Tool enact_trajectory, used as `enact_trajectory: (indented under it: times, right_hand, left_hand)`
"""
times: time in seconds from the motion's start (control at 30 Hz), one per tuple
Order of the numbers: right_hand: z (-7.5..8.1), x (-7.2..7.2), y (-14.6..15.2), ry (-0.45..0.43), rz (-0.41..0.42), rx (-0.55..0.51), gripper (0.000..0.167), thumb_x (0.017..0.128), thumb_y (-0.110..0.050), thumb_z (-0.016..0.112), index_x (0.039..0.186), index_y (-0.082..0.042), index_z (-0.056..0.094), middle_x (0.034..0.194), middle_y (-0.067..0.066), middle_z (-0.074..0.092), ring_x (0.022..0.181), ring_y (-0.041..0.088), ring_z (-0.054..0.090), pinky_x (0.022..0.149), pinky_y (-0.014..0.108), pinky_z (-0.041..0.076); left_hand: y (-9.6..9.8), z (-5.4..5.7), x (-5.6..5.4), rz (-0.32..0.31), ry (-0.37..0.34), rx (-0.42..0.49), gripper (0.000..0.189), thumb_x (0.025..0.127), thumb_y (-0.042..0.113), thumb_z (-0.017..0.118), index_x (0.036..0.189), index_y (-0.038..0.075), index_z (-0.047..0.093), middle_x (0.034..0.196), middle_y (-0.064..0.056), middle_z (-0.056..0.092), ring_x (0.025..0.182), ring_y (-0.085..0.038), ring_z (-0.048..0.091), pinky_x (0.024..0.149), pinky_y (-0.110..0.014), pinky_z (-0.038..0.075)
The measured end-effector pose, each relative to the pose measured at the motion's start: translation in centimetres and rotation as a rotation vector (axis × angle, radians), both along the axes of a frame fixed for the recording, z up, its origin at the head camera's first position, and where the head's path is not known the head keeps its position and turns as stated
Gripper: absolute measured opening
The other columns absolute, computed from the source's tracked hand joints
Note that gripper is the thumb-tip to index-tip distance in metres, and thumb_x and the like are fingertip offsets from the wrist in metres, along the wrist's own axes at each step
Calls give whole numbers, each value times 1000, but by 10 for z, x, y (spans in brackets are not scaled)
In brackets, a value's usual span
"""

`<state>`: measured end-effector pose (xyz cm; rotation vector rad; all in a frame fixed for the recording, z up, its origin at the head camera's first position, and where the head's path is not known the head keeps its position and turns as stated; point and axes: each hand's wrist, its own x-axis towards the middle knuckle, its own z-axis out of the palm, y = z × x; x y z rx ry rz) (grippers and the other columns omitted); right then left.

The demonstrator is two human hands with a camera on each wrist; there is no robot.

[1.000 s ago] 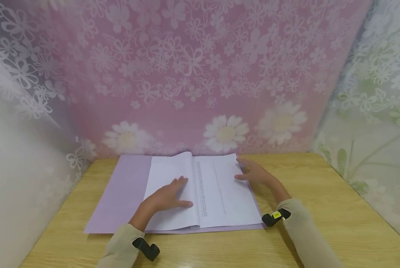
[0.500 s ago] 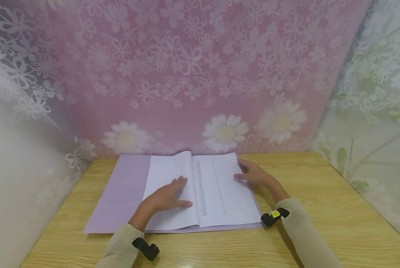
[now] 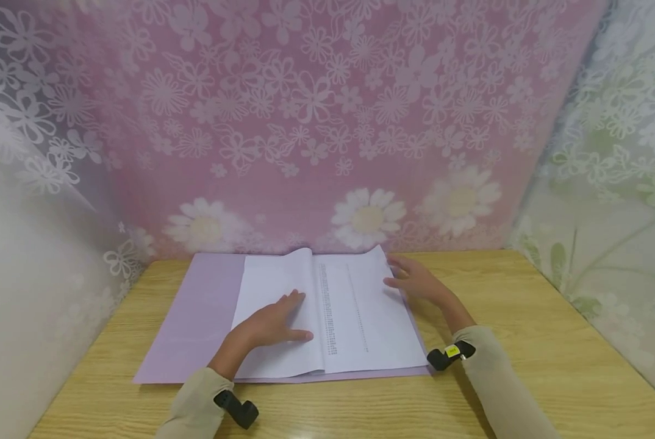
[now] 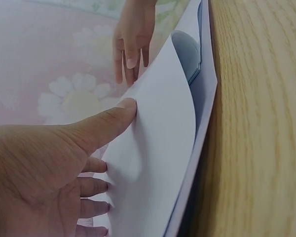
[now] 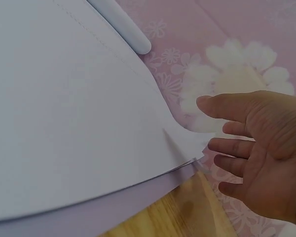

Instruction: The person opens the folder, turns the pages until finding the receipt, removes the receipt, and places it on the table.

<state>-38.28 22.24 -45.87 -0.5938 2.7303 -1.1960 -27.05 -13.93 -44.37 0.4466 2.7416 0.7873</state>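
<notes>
A lilac folder (image 3: 201, 311) lies spread on the table with a stack of white sheets inside. My left hand (image 3: 268, 324) rests on the turned left-hand sheet (image 3: 269, 274), fingertips and thumb spread over it. In the left wrist view that sheet (image 4: 155, 128) bulges up near the fold. The printed right-hand page (image 3: 393, 329) carries two columns of small text. At its far right corner is my right hand (image 3: 419, 283), fingers extended and thumb apart. In the right wrist view a fingertip meets the page's upturned corner (image 5: 192, 143).
The wood-grain table (image 3: 486, 292) extends to the right and in front of the folder. A pink flowered backdrop (image 3: 283, 201) stands right behind the folder, with pale flowered panels at both sides. Black cameras (image 3: 236, 408) sit on both wrists.
The far right corner of the right-hand page has bent upward beside my right fingers, which have shifted slightly. The left hand stays in place on its sheet.
</notes>
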Motion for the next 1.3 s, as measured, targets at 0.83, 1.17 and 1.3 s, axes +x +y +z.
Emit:
enact_trajectory:
  times: [0.83,1.17,1.3]
  right_hand:
    - [-1,-3,3,-14,52,-106,75,99,-22,68,159,0,30,163,25,32,145,50,39,117,59,36]
    - [-5,-4,-2,15,44,-164,82,98,-18,69,163,-6,20,165,28,26,143,52,39,118,61,33]
    - [-4,-4,-5,18,42,-164,80,99,-16,68,163,-7,22,162,30,30,143,53,40,118,62,33]
  left_hand:
    - [2,-2,1,-3,0,-6,98,88,50,76,162,10,27,170,-12,23,158,-34,21,125,-53,26]
    - [0,-1,1,-17,23,-17,98,88,52,76,162,10,27,170,-12,24,157,-33,22,125,-53,27]
    - [-1,0,1,-14,12,-18,98,88,51,76,162,10,27,170,-12,23,158,-33,21,125,-54,27]
